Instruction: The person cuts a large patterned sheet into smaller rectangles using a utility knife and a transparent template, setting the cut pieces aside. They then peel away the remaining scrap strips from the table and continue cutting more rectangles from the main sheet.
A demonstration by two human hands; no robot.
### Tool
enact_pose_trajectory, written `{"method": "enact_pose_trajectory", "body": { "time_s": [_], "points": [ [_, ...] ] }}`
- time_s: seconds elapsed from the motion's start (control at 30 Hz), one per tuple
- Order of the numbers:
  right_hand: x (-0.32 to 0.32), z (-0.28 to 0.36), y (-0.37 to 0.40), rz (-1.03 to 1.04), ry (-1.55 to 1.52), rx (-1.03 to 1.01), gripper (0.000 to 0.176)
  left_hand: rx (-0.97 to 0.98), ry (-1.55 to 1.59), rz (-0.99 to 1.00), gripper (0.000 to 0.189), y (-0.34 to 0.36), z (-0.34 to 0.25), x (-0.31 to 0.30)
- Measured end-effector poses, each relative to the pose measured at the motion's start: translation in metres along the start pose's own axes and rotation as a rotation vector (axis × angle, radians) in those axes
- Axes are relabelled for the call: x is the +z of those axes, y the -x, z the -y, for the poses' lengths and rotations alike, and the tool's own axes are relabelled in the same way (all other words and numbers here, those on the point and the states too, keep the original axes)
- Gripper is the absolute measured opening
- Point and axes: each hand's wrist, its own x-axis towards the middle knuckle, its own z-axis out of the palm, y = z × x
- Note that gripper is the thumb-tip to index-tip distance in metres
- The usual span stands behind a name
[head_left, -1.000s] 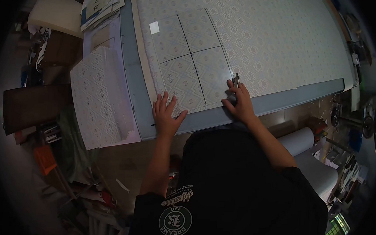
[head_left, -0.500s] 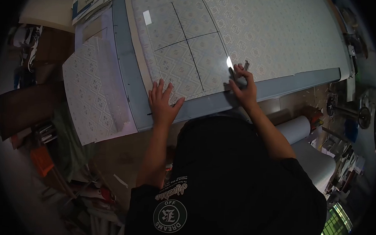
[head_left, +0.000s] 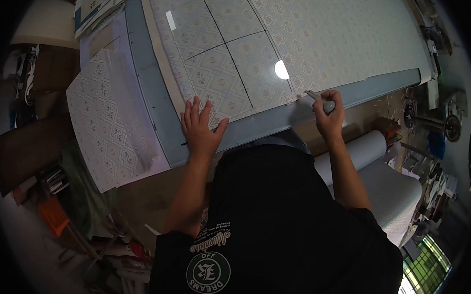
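Note:
Patterned pale fabric (head_left: 334, 41) lies over the table. On it rests a clear rectangular template (head_left: 207, 67) with black crossing lines and a bright reflection near its right edge. My left hand (head_left: 200, 128) lies flat with fingers spread at the template's lower left corner and the fabric's edge. My right hand (head_left: 329, 117) is closed around a small grey tool (head_left: 327, 106), whose pointed tip is at the fabric's front edge, right of the template. What kind of tool it is cannot be made out clearly.
The blue-grey table edge (head_left: 364, 92) runs along the front. A patterned fabric piece (head_left: 102, 120) hangs over the left side. Papers (head_left: 101, 3) are stacked at the upper left. Rolled material (head_left: 353, 152) lies below the table at the right, and an orange object (head_left: 53, 217) at the lower left.
My right hand has moved right and toward the front edge, off the template, and its tool now shows more clearly. My left hand stays on the template's corner. The whole view has shifted slightly.

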Motion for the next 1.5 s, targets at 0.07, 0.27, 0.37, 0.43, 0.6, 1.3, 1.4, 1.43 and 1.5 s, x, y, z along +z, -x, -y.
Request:
{"method": "enact_pose_trajectory", "body": {
  "time_s": [0.07,0.27,0.37,0.43,0.6,1.3,1.4,1.43,1.5],
  "points": [
    [0.000,-0.002,-0.004,0.026,0.033,-0.013,0.024,-0.002,-0.007,0.008,0.067,-0.001,0.000,-0.001],
    [-0.005,0.036,-0.021,0.256,0.298,-0.049,0.024,0.026,0.008,0.021,0.058,-0.016,-0.012,-0.013],
    [-0.003,0.033,-0.024,0.327,0.326,-0.041,0.024,0.013,-0.064,-0.004,0.052,-0.041,-0.019,-0.016],
    [-0.003,0.031,-0.025,0.396,0.376,-0.027,0.024,0.043,-0.011,0.095,0.045,-0.077,-0.024,-0.008],
    [-0.004,0.027,-0.026,0.452,0.359,-0.073,0.021,0.072,0.195,0.312,0.050,-0.158,-0.073,0.015],
    [0.000,0.051,-0.036,0.545,0.454,-0.096,0.021,0.079,-0.257,0.710,0.107,-0.275,-0.113,0.041],
    [0.001,0.050,-0.038,0.572,0.480,-0.109,0.022,0.045,-0.314,0.709,0.117,-0.279,-0.117,0.040],
    [0.002,0.050,-0.038,0.579,0.486,-0.131,0.023,0.020,-0.349,0.709,0.124,-0.280,-0.117,0.041],
    [0.002,0.055,-0.040,0.589,0.496,-0.097,0.022,0.016,-0.363,0.696,0.128,-0.279,-0.116,0.043]
  ]
}}
